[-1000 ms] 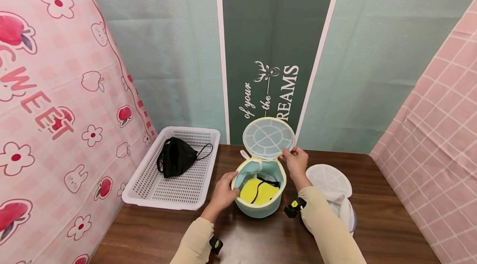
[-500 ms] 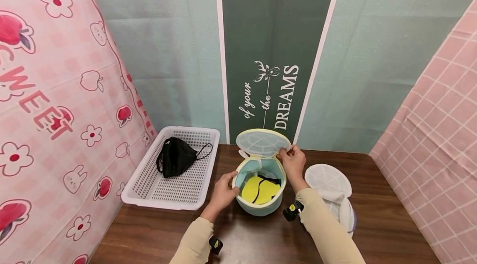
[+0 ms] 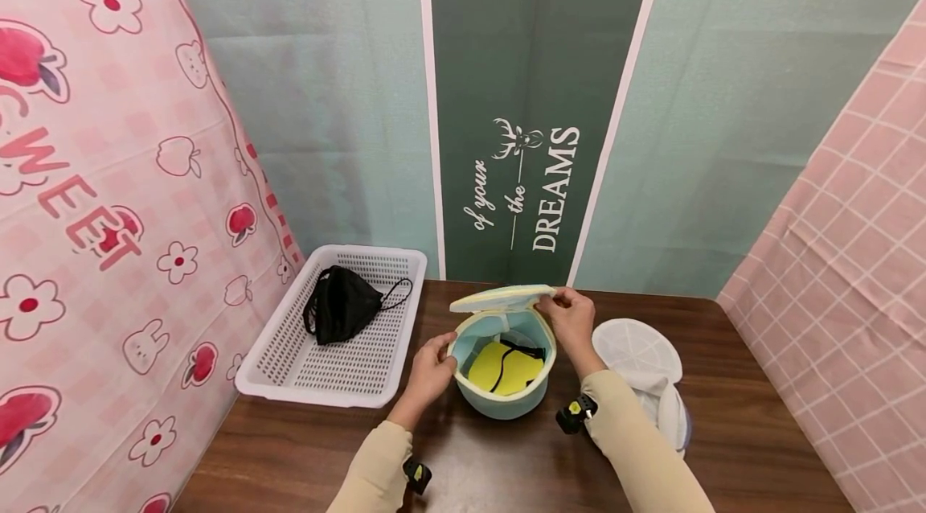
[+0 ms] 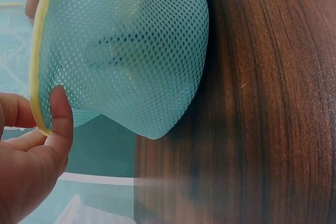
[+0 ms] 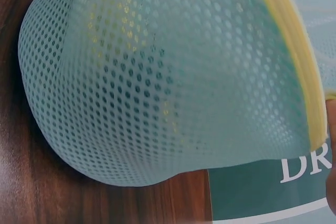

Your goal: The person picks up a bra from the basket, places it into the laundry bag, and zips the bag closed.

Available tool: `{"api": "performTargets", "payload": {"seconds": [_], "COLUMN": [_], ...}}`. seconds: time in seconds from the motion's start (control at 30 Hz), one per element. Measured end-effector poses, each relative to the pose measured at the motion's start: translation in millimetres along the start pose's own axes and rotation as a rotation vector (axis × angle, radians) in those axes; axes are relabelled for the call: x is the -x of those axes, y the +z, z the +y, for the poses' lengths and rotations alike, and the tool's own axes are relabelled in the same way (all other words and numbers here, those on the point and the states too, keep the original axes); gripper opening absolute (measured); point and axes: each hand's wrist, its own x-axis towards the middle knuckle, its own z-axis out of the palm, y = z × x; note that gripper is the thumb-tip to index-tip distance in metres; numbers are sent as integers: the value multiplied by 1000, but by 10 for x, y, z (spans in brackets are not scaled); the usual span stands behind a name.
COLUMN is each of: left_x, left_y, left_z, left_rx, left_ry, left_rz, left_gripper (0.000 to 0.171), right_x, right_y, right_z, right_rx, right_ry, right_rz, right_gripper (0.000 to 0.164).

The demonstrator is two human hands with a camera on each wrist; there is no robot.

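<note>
A teal mesh laundry bag [image 3: 504, 408] with yellow trim stands open on the table. My left hand [image 3: 432, 372] pinches the left side of its rim, thumb on one face and fingers on the other in the left wrist view. With thumb and fingertips, my right hand [image 3: 571, 324] pinches the edge of the round lid [image 3: 495, 300] near the hinge side. That lid tilts low over the back of the opening. Inside the bag lies a yellow fabric piece [image 3: 499, 368] with black straps. Only a sliver of a right-hand finger [image 5: 332, 145] enters the right wrist view.
At left, a white perforated plastic basket [image 3: 394, 352] holds a black cloth mask [image 3: 343, 308] with a cord. A white mesh bag [image 3: 637, 344] lies right of the teal one, partly behind the right sleeve. Curtains border the wooden table [image 3: 499, 473] at back and sides.
The lid has swung from nearly upright down toward the opening, with my right hand holding its edge. My left hand stays at the rim, and the bag has barely moved.
</note>
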Motion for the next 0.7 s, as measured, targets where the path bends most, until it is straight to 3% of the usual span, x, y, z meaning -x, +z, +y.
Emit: {"api": "performTargets", "payload": {"seconds": [0.07, 0.33, 0.47, 0.7], "left_x": [0, -9, -19, 40], "left_y": [-1, -3, -6, -81], "left_z": [1, -9, 6, 251], "left_rx": [28, 147, 241, 403], "left_ry": [-8, -34, -56, -140], "left_rz": [3, -29, -31, -46], "left_gripper": [47, 45, 40, 38], "right_x": [33, 63, 69, 45], "right_y": [-16, -92, -120, -192], "right_z": [-93, -96, -88, 41], "right_rx": [29, 109, 101, 100], "right_ry": [-32, -156, -163, -122], "right_rz": [-14, -70, -112, -187], "right_gripper": [9, 12, 14, 12]}}
